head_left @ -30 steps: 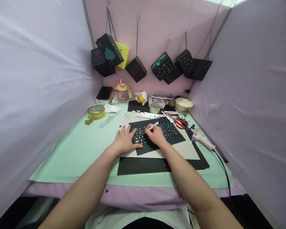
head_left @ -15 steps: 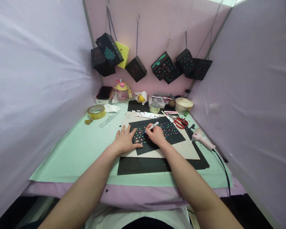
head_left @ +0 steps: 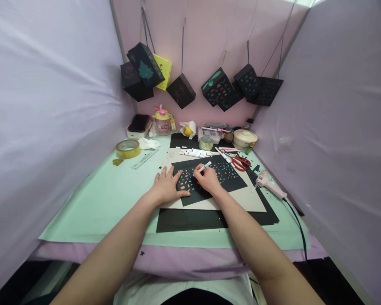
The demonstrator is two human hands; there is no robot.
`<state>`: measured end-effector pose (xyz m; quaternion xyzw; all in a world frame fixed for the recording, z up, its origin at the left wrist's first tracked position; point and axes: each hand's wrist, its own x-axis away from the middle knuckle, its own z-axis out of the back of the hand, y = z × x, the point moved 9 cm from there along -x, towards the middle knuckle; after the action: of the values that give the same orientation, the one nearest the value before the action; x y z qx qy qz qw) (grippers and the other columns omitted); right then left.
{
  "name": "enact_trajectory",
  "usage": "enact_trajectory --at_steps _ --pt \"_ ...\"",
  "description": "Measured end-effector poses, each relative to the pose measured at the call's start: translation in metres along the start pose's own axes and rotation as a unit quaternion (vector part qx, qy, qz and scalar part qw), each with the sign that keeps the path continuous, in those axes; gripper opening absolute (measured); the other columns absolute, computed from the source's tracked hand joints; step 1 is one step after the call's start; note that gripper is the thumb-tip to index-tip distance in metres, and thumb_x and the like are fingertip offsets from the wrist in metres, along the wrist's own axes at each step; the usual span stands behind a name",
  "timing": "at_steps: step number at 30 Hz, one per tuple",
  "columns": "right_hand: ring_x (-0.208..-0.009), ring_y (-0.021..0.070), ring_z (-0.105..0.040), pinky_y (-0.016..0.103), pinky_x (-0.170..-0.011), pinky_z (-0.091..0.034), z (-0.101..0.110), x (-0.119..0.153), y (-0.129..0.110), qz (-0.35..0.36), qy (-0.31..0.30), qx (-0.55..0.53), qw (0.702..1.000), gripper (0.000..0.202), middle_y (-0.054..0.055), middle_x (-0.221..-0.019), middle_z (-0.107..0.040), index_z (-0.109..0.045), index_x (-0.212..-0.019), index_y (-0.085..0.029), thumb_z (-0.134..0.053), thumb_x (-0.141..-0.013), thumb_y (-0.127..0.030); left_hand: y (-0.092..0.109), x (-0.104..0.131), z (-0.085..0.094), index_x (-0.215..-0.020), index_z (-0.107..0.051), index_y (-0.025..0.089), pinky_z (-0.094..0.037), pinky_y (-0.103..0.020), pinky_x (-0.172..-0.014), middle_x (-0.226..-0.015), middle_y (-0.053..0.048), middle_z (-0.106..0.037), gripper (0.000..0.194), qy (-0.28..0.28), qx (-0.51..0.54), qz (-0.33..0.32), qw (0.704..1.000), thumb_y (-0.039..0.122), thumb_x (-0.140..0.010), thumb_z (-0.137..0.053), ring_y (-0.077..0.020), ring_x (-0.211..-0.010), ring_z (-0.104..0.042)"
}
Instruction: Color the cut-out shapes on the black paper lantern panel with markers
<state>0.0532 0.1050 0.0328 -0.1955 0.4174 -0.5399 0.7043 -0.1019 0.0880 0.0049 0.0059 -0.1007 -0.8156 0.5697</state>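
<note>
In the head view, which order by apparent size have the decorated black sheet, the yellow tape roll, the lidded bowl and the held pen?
1. Decorated black sheet, clearly largest
2. Yellow tape roll and lidded bowl: too alike to rank
3. Held pen, partly hidden by the right hand

Sheet (head_left: 227, 176) on board (head_left: 248, 201), ruler (head_left: 145, 159) to its left, scissors (head_left: 240, 164) and glue gun (head_left: 270, 186) right.

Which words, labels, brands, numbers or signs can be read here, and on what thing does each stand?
None reads clearly enough to quote.
Ruler: markings too small.
Yellow-lidded jar: print too blurred.
Held marker: no print legible.
Beige board: faint corner marks, unreadable.
Middle hanging black box: reddish strokes, perhaps a character, unclear.
</note>
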Motion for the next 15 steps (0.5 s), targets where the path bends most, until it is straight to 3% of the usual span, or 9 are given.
enact_trajectory --at_steps 15 --pt "-0.052 0.0119 -0.051 0.020 -0.051 -0.038 0.0021 0.0011 -0.0036 -0.005 0.003 -0.004 1.000 0.020 -0.003 -0.052 -0.053 -0.055 -0.069 -0.021 -0.047 -0.081 -0.034 0.0012 0.0009 0.0005 -0.147 -0.022 0.026 -0.013 -0.056 -0.108 -0.155 -0.011 -0.008 0.101 -0.004 -0.001 0.003 1.000 0.084 -0.067 -0.041 -0.0388 -0.140 -0.001"
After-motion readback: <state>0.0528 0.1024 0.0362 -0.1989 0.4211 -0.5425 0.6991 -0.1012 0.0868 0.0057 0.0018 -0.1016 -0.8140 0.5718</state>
